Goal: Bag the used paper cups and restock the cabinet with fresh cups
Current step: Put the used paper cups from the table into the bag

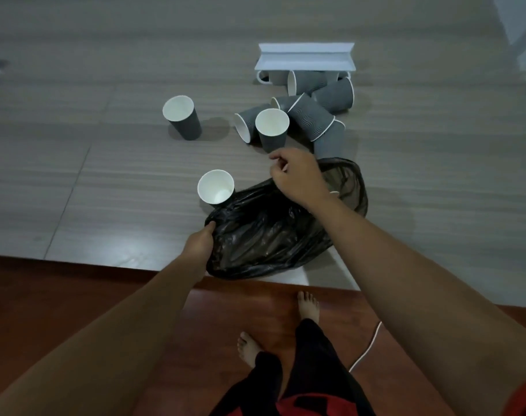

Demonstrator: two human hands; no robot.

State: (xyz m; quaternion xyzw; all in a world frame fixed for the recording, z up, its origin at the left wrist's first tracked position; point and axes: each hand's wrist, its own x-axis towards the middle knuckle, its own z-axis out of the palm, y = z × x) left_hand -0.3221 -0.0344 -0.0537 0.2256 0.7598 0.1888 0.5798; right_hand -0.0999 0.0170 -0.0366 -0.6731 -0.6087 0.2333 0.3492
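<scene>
I see the left hand (199, 242) gripping the near edge of the black bag (264, 232), which lies on the grey table (105, 163). The right hand (296, 175) hovers over the bag's mouth, fingers loosely curled, holding nothing. 3 cups stand upright, the nearest cup (215, 187) touching the bag; a pile of tipped cups (309, 112) lies beyond.

Grey wood-grain table top (105, 70) fills upper frame, seam lines visible, dull glare patch near front edge. Reddish-brown wood floor (60, 295) below. White cable (366, 349) trailing across floor, right.
</scene>
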